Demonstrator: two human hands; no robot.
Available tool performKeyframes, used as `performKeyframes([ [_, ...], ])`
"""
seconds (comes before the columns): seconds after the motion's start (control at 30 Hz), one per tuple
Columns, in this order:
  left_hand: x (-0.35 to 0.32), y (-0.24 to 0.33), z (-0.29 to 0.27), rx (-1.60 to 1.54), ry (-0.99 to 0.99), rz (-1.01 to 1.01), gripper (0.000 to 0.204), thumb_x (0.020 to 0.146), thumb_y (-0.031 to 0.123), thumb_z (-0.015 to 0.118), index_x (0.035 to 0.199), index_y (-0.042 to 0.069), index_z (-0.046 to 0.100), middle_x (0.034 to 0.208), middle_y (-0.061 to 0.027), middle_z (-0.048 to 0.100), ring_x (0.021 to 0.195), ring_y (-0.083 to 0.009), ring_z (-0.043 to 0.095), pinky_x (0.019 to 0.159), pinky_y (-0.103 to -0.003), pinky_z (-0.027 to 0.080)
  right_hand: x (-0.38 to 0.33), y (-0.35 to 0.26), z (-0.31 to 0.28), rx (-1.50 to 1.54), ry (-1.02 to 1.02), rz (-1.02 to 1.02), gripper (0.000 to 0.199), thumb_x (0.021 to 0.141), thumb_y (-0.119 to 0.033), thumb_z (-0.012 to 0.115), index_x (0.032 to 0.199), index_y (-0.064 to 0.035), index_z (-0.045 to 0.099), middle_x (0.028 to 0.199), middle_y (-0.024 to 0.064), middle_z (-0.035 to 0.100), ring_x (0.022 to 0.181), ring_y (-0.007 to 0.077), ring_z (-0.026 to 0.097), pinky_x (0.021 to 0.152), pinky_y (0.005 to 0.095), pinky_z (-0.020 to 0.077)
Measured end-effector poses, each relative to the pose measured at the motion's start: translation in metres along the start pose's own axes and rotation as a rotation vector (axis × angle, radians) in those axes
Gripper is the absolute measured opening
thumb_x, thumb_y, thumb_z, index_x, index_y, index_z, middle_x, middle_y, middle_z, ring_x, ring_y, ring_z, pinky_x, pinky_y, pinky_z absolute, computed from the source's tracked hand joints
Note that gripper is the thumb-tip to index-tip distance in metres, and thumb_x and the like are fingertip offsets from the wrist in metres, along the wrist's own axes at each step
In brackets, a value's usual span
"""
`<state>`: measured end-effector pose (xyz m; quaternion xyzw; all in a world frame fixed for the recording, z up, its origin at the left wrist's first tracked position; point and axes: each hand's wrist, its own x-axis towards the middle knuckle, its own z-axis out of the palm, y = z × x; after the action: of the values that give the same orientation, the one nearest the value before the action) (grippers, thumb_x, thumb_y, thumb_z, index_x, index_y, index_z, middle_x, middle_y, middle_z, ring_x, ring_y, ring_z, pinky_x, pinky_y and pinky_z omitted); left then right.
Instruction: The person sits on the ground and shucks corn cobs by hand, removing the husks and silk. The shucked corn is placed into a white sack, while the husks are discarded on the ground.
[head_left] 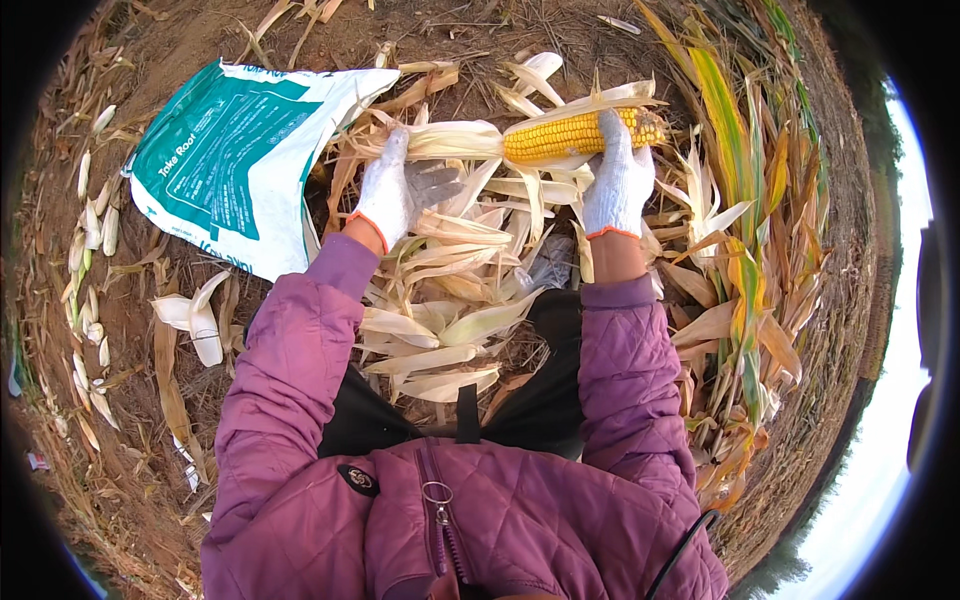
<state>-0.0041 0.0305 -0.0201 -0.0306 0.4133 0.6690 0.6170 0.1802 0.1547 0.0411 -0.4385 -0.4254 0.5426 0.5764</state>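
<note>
An ear of corn with bared yellow kernels lies crosswise in front of me, its tip to the right. My right hand, in a white glove with a grey palm, is closed around the tip half, thumb across the kernels. Pale husk is folded back from the cob toward the left. On that husk's left end is my left hand, gloved alike. One grey digit presses over the husk while others stretch rightward below it. What lies behind the left palm is hidden.
Loose husks pile up between my legs. A green-and-white printed sack lies at the left. Dry corn stalks and leaves line the right side. Several pale ears lie in a row at far left, on brown soil strewn with straw.
</note>
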Motion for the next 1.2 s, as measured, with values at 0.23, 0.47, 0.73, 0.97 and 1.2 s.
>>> performKeyframes([
  [0.23,-0.026,-0.042,0.008,0.248,-0.687,-0.569,0.043,0.098,0.034,0.047,0.126,0.002,0.046,0.117,-0.0198,0.059,0.094,-0.0297,0.065,0.08,-0.045,0.053,-0.024,0.021,0.016,-0.303,-0.076,-0.164,0.052,0.076,-0.022,0.077,0.115,0.002,0.053,0.107,0.0099,0.063,0.092,0.0179,0.06,0.085,0.0294,0.0468],
  [0.47,0.001,-0.012,0.012,-0.252,-0.367,-0.164,0.045,0.096,0.032,0.046,0.13,0.004,0.043,0.128,-0.0158,0.052,0.118,-0.0282,0.051,0.104,-0.043,0.038,-0.089,0.045,0.028,-0.594,-0.408,-0.147,0.071,0.07,-0.028,0.081,0.122,0.0021,0.044,0.107,0.0139,0.062,0.094,0.0194,0.062,0.082,0.031,0.0506],
  [0.73,-0.002,-0.004,0.009,-0.219,-0.198,-0.071,0.035,0.089,0.023,0.047,0.119,0.006,0.049,0.111,-0.0108,0.058,0.101,-0.0246,0.057,0.094,-0.04,0.046,-0.088,0.036,0.029,-0.48,-0.591,-0.076,0.06,0.078,-0.025,0.073,0.126,-0.0004,0.047,0.114,0.0147,0.06,0.106,0.0236,0.059,0.092,0.0343,0.0464],
  [0.97,0.002,-0.013,-0.003,-0.23,-0.345,-0.184,0.032,0.092,0.026,0.049,0.118,0.008,0.05,0.105,-0.0097,0.059,0.097,-0.0228,0.059,0.088,-0.04,0.049,-0.067,0.035,0.026,-0.779,-0.708,-0.085,0.039,0.087,-0.041,0.058,0.106,-0.008,0.067,0.09,0.0154,0.069,0.083,0.028,0.066,0.077,0.0337,0.0496],
  [1.2,-0.028,-0.007,0.024,0.062,-0.259,-0.058,0.044,0.085,0.034,0.068,0.116,0.007,0.054,0.095,-0.0044,0.059,0.081,-0.0135,0.061,0.068,-0.028,0.054,-0.053,0.041,0.02,-0.39,-0.488,0.018,0.031,0.093,-0.027,0.056,0.107,0.0001,0.061,0.095,0.0062,0.065,0.08,0.0148,0.059,0.073,0.0287,0.0477],
])
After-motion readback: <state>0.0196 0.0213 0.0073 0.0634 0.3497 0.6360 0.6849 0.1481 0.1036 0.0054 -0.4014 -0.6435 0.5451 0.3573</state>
